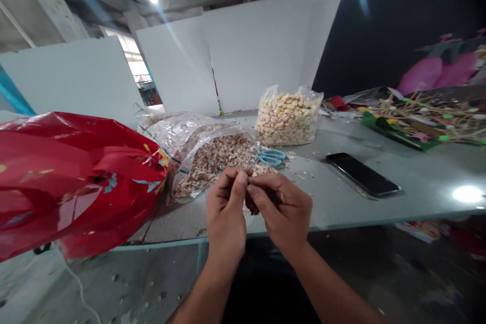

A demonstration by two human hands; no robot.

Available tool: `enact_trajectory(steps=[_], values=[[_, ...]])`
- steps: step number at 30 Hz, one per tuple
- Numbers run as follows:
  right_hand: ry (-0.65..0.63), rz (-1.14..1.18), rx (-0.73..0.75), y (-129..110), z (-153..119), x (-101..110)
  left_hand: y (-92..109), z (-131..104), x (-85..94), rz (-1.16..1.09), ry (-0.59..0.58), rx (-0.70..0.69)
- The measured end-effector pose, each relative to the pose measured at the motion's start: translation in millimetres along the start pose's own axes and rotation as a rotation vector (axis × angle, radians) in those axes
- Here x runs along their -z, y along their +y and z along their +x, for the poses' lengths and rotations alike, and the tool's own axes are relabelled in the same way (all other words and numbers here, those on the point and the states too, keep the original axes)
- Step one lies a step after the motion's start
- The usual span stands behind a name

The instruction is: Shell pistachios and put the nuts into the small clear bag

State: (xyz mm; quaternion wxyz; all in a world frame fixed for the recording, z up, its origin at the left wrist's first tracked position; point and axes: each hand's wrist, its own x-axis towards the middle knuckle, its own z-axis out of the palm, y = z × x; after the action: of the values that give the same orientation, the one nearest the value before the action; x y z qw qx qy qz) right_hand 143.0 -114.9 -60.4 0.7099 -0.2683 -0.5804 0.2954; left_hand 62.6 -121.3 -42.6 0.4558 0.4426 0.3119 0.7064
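Note:
My left hand (229,207) and my right hand (283,207) meet fingertip to fingertip over the table's front edge. Both are closed in a pinch, and whatever lies between the fingertips is too small and hidden to name. Just behind them, a small pile of pale pieces (265,169) shows in part. A clear plastic bag of brownish husks (220,162) lies with its mouth towards my hands. Blue-handled scissors (272,157) rest beside that bag. Farther back stands a clear bag full of pale, peeled kernels or cloves (287,119).
A large red plastic bag (76,182) bulges over the table's left side. On the right lies a black phone (362,174). Thin sticks with coloured tips (436,116) and a green sheet (395,132) are heaped at the far right. White panels (266,45) stand behind the grey table (417,202).

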Motion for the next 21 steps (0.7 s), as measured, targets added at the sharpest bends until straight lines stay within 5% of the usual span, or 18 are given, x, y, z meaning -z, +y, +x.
enact_trajectory(steps=[9, 21], values=[[-0.173, 0.451, -0.422, 18, 9, 0, -14, 7, 14.2, -0.003, -0.09, 0.04], [-0.315, 0.57, -0.551, 22, 11, 3, -15, 18, 40.2, 0.136, -0.172, 0.052]])
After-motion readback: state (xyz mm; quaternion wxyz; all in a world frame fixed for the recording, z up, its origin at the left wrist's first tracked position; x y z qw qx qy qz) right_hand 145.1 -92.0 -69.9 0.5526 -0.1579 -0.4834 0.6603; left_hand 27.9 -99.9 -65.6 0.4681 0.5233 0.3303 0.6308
